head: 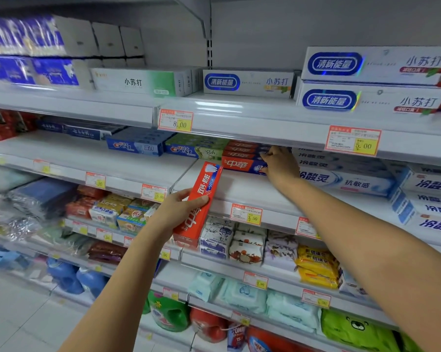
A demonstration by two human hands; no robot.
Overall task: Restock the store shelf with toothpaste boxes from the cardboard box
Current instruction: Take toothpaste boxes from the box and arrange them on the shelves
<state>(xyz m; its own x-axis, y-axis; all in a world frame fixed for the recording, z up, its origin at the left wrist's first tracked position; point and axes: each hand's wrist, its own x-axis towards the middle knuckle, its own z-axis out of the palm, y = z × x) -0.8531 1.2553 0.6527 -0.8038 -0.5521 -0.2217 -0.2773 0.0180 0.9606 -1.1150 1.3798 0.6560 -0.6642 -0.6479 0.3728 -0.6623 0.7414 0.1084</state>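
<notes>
My left hand (179,212) grips a red toothpaste box (200,201) round its middle and holds it tilted, nearly upright, in front of the second shelf (229,191). My right hand (280,163) reaches onto that shelf and its fingers touch the right end of a stack of red and blue toothpaste boxes (242,158); whether the fingers curl round a box is hidden. The cardboard box is out of view.
Crest boxes (138,146) lie left of the stack, white and blue boxes (346,179) right of it. The top shelf (239,115) overhangs my right hand and carries white boxes (247,82). Soap, wipes and detergent bottles fill lower shelves. Price tags (246,214) line the edges.
</notes>
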